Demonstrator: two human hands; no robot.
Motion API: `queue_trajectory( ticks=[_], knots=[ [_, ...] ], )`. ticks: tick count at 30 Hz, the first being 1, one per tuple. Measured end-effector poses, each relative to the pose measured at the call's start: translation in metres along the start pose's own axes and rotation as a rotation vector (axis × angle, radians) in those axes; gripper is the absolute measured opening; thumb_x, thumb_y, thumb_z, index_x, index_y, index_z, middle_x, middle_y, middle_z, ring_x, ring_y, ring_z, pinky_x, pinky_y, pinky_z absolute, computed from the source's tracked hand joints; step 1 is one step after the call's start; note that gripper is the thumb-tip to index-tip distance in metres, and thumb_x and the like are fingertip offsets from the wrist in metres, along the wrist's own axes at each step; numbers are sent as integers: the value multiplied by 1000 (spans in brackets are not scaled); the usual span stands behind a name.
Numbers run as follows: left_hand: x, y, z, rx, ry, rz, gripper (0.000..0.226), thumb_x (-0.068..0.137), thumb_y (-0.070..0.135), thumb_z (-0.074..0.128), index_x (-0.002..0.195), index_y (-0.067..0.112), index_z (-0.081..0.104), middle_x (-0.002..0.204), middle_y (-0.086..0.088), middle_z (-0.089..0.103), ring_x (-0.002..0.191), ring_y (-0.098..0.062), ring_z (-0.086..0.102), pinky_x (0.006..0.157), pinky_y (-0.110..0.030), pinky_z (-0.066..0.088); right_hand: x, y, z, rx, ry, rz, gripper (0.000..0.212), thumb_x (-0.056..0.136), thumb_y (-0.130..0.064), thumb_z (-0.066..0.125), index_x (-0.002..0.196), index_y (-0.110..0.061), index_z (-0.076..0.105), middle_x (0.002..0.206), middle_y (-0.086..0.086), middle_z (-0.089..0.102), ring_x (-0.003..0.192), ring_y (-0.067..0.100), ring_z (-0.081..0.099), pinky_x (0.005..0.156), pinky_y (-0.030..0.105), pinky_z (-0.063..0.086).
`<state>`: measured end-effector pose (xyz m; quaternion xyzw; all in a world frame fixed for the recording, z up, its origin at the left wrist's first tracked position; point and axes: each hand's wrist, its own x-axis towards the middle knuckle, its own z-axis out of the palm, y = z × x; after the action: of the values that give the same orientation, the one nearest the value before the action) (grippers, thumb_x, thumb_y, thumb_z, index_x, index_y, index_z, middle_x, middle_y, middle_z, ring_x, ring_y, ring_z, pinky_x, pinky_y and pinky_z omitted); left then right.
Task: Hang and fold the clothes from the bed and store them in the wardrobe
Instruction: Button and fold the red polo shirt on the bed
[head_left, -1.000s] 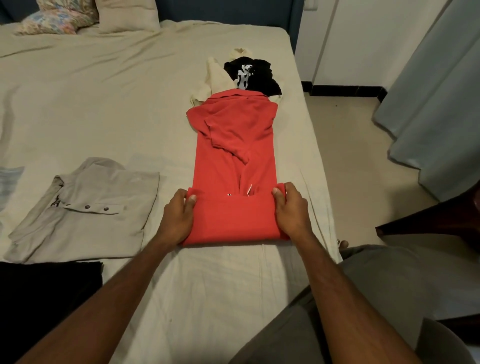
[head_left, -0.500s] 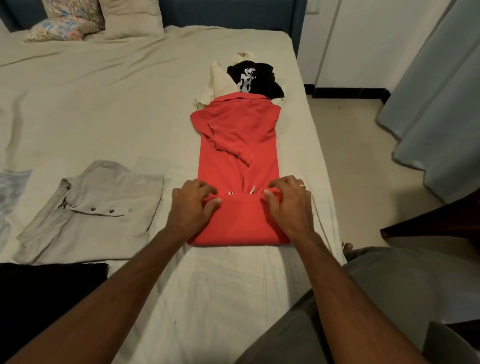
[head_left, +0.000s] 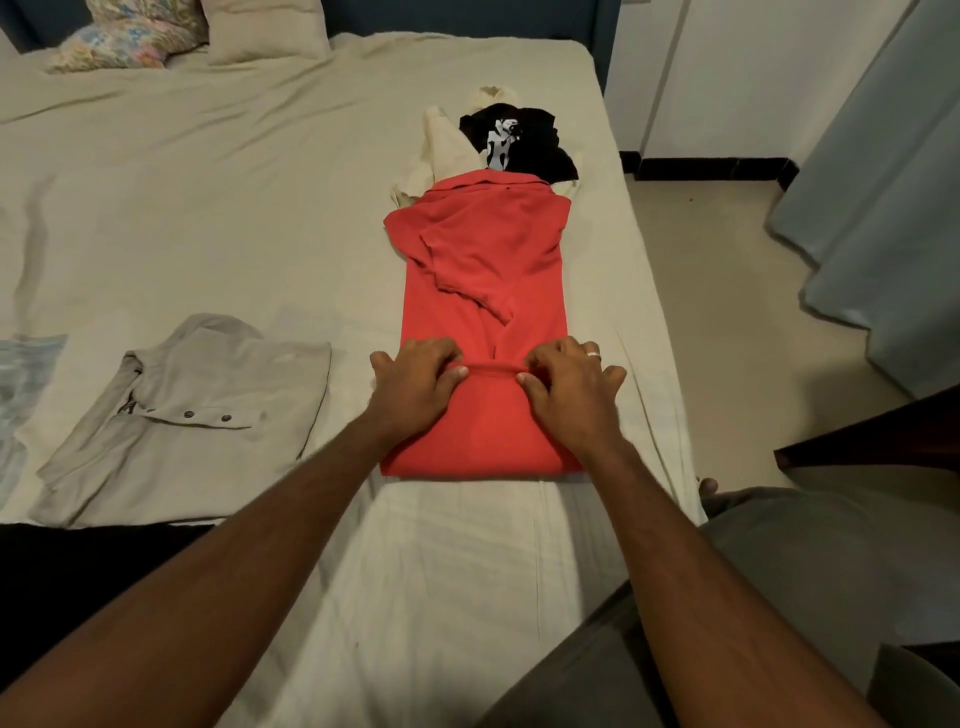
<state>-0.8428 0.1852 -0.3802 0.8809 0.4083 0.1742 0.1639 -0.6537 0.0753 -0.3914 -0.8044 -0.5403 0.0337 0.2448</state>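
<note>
Nearest us lies a flat black cloth (head_left: 78, 582) on the wrinkled cream bed sheet (head_left: 457, 582). Our left hand (head_left: 410, 387) and right hand (head_left: 569, 387) each pinch the rolled hem of the soft red polo shirt (head_left: 483, 291) — a long narrow strip, its near end folded over. Left, a folded grey buttoned shirt (head_left: 187, 415); beyond, crumpled black-and-cream garments (head_left: 498, 140), then pillows (head_left: 260, 26).

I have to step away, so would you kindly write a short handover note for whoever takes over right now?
Left hand and right hand both grip the folded edge of the red shirt, lying lengthwise on the bed, sleeves tucked in, bottom turned up.
Done: beige shirt folded, at left.
Left: finish folding the red shirt; the cream garment and black printed garment beyond it are unfolded; nothing stored yet.
</note>
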Motion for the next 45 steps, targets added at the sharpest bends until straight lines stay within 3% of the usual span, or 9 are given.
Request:
queue_trajectory(
  ticks=[4, 8, 11, 15, 22, 29, 33, 39, 45],
  knots=[
    [-8, 2, 12, 156, 53, -59, 24, 92, 37, 66, 113, 25, 61, 111, 6, 61, 110, -22, 51, 84, -41, 25, -4, 6, 4, -135, 10, 81, 35, 91, -50, 66, 117, -26, 61, 123, 1, 57, 117, 27, 51, 91, 49, 36],
    [-34, -10, 6, 113, 210, 141, 13, 88, 15, 63, 98, 23, 67, 101, 5, 65, 101, -23, 59, 83, -38, 24, -10, 26, -16, 147, 94, -257, 16, 93, -38, 66, 100, -24, 71, 107, -8, 68, 100, 22, 62, 87, 44, 43],
    [-65, -34, -5, -58, 162, 323, 21, 94, 29, 63, 109, 18, 72, 120, 2, 70, 114, -20, 64, 93, -44, 42, -29, 44, -34, 288, -126, -390, 39, 90, -57, 66, 116, -28, 71, 121, -15, 70, 113, 8, 62, 101, 48, 45],
    [-101, -65, -15, 131, -237, 305, 83, 89, 79, 46, 158, 36, 29, 168, 14, 16, 154, -3, 13, 120, -38, 16, -50, 65, -41, -29, -556, -376, 99, 76, -83, 59, 158, -39, 26, 166, -20, 13, 152, -1, 8, 121, 39, 9],
    [-94, -63, -22, 224, -353, 234, 81, 89, 84, 29, 157, 51, 0, 166, 24, -9, 151, 7, -11, 123, -37, -2, -54, 71, -38, -244, -593, -430, 66, 96, -69, 17, 155, -54, -7, 168, -18, -12, 155, 5, -11, 124, 43, 3],
    [-76, -56, -44, -71, -467, 69, 48, 79, 94, 16, 126, 85, 26, 157, 22, 36, 146, 3, 30, 120, -33, 23, -52, 54, -56, 225, -676, -96, 45, 108, -43, 42, 149, -53, 27, 166, -11, 23, 155, 14, 18, 128, 43, 5],
    [-61, -38, -89, -350, -634, -101, 72, 77, 91, 42, 106, 34, 76, 113, 12, 73, 109, -5, 65, 103, -31, 48, -53, 42, -78, 513, -666, 63, 34, 103, -38, 56, 136, -33, 62, 135, -7, 64, 123, 11, 59, 115, 43, 41],
    [-49, -23, -139, -663, -1034, -368, 61, 94, 58, 57, 127, 8, 62, 114, -10, 73, 100, -21, 69, 88, -41, 53, -54, 16, -135, 594, -896, 181, 30, 96, -35, 61, 104, -9, 71, 97, 13, 72, 86, 22, 68, 91, 49, 50],
    [-43, -20, -141, -936, -773, -372, 94, 57, 70, 86, 125, 9, 65, 109, -16, 70, 90, -26, 69, 80, -41, 56, -44, 6, -137, 848, -665, 276, 34, 93, -30, 65, 100, 4, 66, 83, 13, 59, 73, 28, 60, 79, 47, 54]
  ],
)
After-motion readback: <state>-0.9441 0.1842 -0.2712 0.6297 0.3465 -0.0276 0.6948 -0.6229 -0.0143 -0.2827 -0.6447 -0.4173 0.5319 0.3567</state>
